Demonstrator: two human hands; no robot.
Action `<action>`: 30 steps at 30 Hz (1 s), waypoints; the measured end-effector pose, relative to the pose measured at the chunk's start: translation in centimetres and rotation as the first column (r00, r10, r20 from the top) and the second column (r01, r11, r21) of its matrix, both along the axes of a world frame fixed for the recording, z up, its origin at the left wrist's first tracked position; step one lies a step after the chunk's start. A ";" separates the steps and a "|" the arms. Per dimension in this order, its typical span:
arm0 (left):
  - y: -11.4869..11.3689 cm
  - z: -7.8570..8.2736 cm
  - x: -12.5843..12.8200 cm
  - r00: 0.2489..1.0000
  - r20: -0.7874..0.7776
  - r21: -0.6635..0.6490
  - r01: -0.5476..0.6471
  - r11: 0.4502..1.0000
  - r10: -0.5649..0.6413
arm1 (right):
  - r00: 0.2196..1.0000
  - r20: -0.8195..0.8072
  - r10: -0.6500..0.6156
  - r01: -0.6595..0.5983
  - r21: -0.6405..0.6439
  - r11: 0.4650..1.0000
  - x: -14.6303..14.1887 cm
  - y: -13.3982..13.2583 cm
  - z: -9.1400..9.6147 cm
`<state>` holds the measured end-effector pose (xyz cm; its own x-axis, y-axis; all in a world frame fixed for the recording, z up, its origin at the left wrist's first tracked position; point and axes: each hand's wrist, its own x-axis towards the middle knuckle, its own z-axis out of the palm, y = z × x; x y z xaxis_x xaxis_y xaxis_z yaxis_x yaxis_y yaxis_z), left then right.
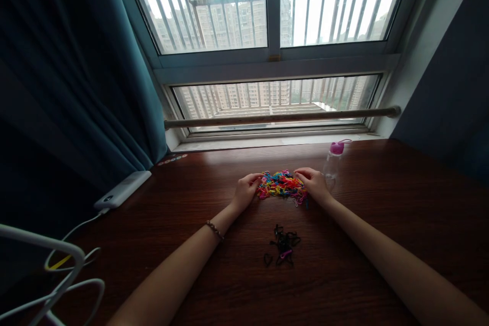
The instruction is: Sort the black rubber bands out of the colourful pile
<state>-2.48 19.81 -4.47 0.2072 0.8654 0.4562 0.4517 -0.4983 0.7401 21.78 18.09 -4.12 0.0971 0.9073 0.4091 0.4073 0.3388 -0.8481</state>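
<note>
On wood (237, 285), left hand (245, 192) and right hand (314, 184), grips unclear, flank tangled multicoloured bands (281, 186).

Left hand (245, 193) and right hand (314, 183) touch opposite edges of a colourful band pile (281, 186).

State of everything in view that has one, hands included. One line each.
Left hand: fingers bent, at pile's left edge; grip unclear
Right hand: at pile's right edge; grip unclear
Multicoloured elastic bands: loose, heaped
Black elastic bands: loose, separate cluster, one purple band among them
Bottle: upright, pink lid on
White device: cable plugged in
Curtain: drawn aside
Bracelet: worn, left wrist
</note>
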 end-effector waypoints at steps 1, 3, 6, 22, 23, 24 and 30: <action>0.0 0.0 0.0 1.000 -0.008 0.005 0.004 1.000 -0.004 | 0.995 0.096 -0.025 0.021 0.047 0.999 0.1 0.0 0.0; -0.1 0.1 0.1 1.000 -0.027 0.012 -0.001 1.000 0.001 | 0.969 0.245 -0.039 0.010 0.120 0.993 0.0 0.1 -0.2; -0.2 0.1 0.0 0.999 -0.048 0.011 -0.018 1.000 0.019 | 0.925 0.379 0.019 -0.074 0.132 0.989 -0.3 0.3 -0.7; -0.3 0.3 -0.2 0.998 0.010 0.135 -0.060 0.989 0.059 | 0.955 0.289 -0.069 0.035 0.124 0.992 0.0 -0.1 -0.4; -0.2 0.2 -0.2 0.998 0.011 0.123 -0.062 0.990 0.061 | 0.959 0.271 -0.081 0.052 0.111 0.992 0.0 -0.2 -0.3; -0.2 0.2 -0.2 0.998 0.015 0.109 -0.065 0.992 0.064 | 0.963 0.254 -0.089 0.067 0.096 0.993 0.0 -0.3 -0.2; -0.1 0.0 -0.2 0.992 0.062 0.053 -0.115 0.992 0.112 | 0.979 0.172 -0.107 0.100 0.048 0.994 0.1 -0.3 -0.5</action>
<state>-2.68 19.68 -4.49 0.0805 0.8544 0.5134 0.4648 -0.4878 0.7389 21.90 17.79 -4.60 0.1137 0.8791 0.4629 0.5825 0.3185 -0.7478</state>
